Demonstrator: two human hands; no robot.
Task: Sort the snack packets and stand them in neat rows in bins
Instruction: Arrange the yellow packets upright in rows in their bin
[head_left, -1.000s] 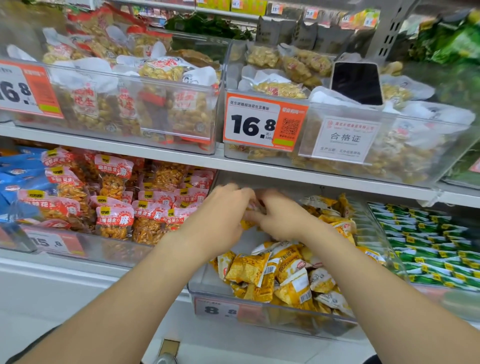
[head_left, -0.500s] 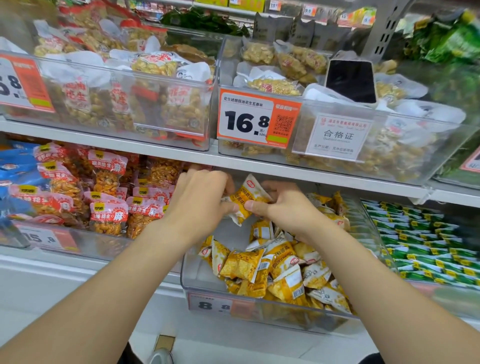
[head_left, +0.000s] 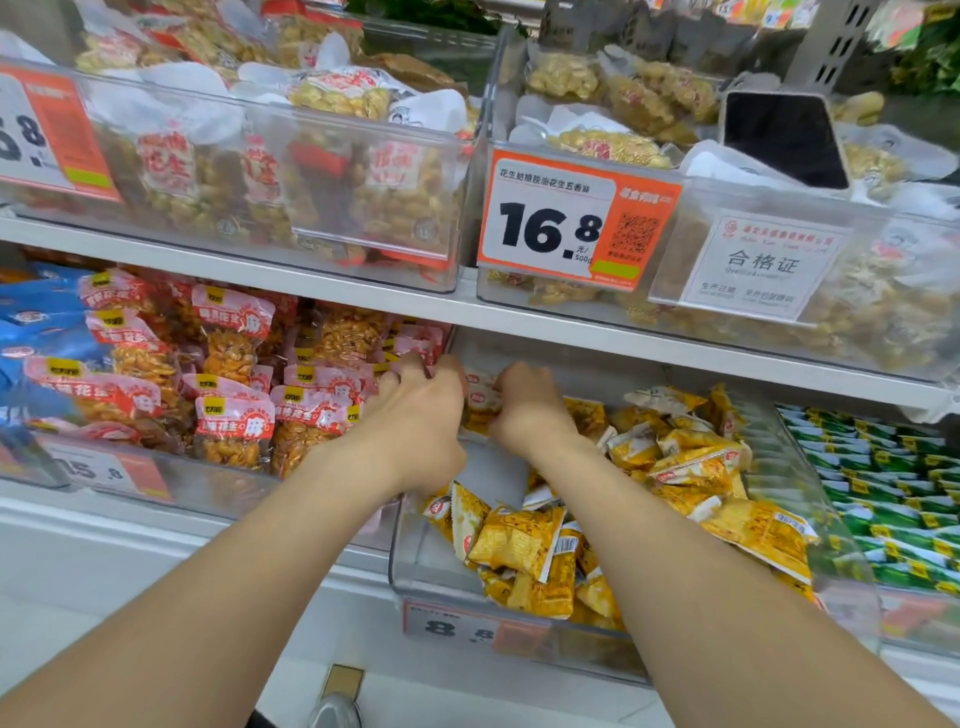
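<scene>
Yellow snack packets (head_left: 524, 545) heaped loose and criss-cross in a clear bin (head_left: 415, 577) on the lower shelf, none yet stood in a row at the front. At the bin's back left corner, just under the shelf edge (head_left: 623, 338) above, one packet (head_left: 480, 402) caught between left hand (head_left: 423, 415) and right hand (head_left: 527, 410), both curled in on it from either side, fingertips hidden behind the knuckles. Pale face with a red mark showing in the gap between the hands, long axis apparently up and down, lower end out of sight. Bare bin floor directly below the grip and toward the viewer; the loose heap down and to the right, nearer the right hand. Judged the placing step: setting this packet upright against the back wall as the start of a row, then a reach right and forward for the next. Red packets (head_left: 234, 415) in the neighbouring bin to the left, green packets (head_left: 883, 467) to the right, price tag (head_left: 457, 626) on the front lip
</scene>
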